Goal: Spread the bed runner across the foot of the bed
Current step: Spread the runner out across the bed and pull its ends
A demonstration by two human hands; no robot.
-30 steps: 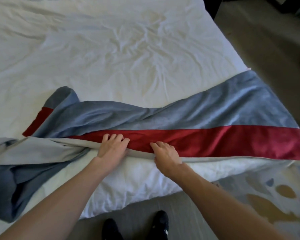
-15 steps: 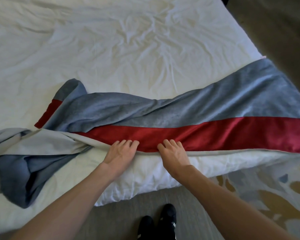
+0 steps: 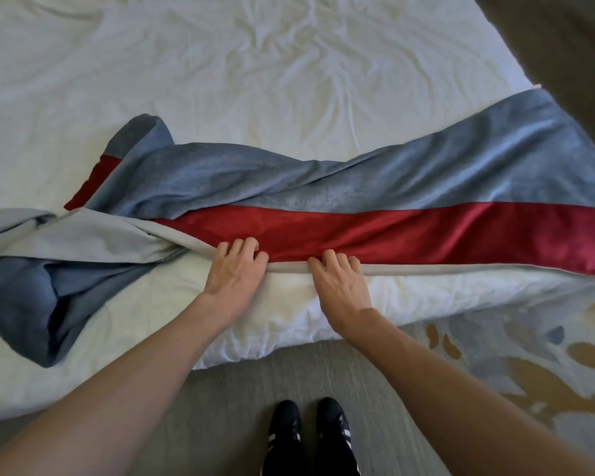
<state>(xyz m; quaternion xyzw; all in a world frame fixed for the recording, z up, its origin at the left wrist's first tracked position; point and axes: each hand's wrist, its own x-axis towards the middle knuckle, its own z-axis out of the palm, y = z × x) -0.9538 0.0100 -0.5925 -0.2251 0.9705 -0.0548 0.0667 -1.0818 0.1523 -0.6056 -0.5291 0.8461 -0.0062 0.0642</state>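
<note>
At the frame's centre, the left hand (image 3: 234, 273) and right hand (image 3: 340, 285) both grip the near hem of the blue-and-red bed runner (image 3: 426, 187) lying on the white bed (image 3: 255, 80).

One bed (image 3: 289, 80), one bed runner (image 3: 392, 187), two hands: left hand (image 3: 234, 273), right hand (image 3: 340, 283). Two black shoes (image 3: 285, 431) lower centre; one patterned rug (image 3: 529, 372) lower right.
</note>
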